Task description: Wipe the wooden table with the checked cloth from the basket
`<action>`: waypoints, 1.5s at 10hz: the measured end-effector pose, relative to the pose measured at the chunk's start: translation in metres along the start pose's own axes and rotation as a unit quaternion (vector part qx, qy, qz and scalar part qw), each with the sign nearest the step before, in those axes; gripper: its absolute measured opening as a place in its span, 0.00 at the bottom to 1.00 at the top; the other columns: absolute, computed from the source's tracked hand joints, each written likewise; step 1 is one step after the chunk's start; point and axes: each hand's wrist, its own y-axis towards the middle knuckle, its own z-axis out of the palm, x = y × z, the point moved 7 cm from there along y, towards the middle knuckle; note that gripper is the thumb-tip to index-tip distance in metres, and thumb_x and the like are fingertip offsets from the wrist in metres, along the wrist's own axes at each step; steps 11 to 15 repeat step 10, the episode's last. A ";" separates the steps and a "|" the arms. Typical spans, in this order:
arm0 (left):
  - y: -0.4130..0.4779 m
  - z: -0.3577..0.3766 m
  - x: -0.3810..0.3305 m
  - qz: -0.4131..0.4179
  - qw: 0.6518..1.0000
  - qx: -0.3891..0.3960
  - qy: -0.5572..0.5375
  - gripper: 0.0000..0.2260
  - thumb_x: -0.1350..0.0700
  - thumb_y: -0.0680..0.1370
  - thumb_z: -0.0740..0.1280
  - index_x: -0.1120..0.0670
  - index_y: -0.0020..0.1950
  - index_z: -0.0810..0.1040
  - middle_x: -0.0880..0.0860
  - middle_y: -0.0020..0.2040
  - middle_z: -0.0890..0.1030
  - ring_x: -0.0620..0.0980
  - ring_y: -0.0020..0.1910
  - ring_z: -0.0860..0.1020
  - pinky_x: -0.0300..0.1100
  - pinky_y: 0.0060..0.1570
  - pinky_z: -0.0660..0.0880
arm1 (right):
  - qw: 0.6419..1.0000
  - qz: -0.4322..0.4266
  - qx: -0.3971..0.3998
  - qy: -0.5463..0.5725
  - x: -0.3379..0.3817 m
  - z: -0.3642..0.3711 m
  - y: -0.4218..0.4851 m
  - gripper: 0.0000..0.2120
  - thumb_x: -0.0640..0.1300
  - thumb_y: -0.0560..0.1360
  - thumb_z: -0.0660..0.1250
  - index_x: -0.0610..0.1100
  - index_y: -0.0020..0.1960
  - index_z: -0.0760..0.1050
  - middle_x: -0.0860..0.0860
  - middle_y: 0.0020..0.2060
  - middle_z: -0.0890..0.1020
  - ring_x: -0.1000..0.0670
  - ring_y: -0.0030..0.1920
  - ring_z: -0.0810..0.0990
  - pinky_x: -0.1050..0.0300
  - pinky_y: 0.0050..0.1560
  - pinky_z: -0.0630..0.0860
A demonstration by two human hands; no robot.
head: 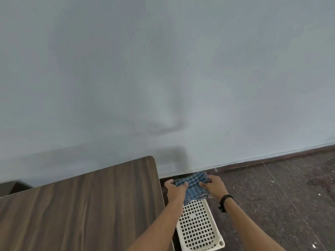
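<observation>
Fingers point(183, 186) of the left hand point(175, 190) and right hand point(214, 186) grip the checked cloth point(194, 185) by its ends, above the white basket point(217, 246) on the floor point(272, 196), just off the right edge of the tabletop point(81, 205).

No writing, label, brand, number or sign can be read on the table point(81, 205), the cloth point(194, 185), the basket point(221, 240), the wall point(163, 69) or the floor point(281, 187).
</observation>
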 end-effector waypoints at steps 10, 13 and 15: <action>0.111 0.029 0.074 -0.016 0.903 -0.033 0.427 0.13 0.60 0.80 0.61 0.47 0.62 0.68 0.57 0.65 0.69 0.55 0.58 0.71 0.44 0.48 0.71 | 0.918 -0.051 -0.022 -0.393 -0.060 0.071 0.072 0.14 0.50 0.79 0.66 0.45 0.62 0.74 0.49 0.54 0.84 0.45 0.56 0.83 0.51 0.53 0.78; 0.111 0.029 0.074 -0.016 0.903 -0.033 0.427 0.13 0.60 0.80 0.61 0.47 0.62 0.68 0.57 0.65 0.69 0.55 0.58 0.71 0.44 0.48 0.71 | 0.918 -0.051 -0.022 -0.393 -0.060 0.071 0.072 0.14 0.50 0.79 0.66 0.45 0.62 0.74 0.49 0.54 0.84 0.45 0.56 0.83 0.51 0.53 0.78; 0.111 0.029 0.074 -0.016 0.903 -0.033 0.427 0.13 0.60 0.80 0.61 0.47 0.62 0.68 0.57 0.65 0.69 0.55 0.58 0.71 0.44 0.48 0.71 | 0.918 -0.051 -0.022 -0.393 -0.060 0.071 0.072 0.14 0.50 0.79 0.66 0.45 0.62 0.74 0.49 0.54 0.84 0.45 0.56 0.83 0.51 0.53 0.78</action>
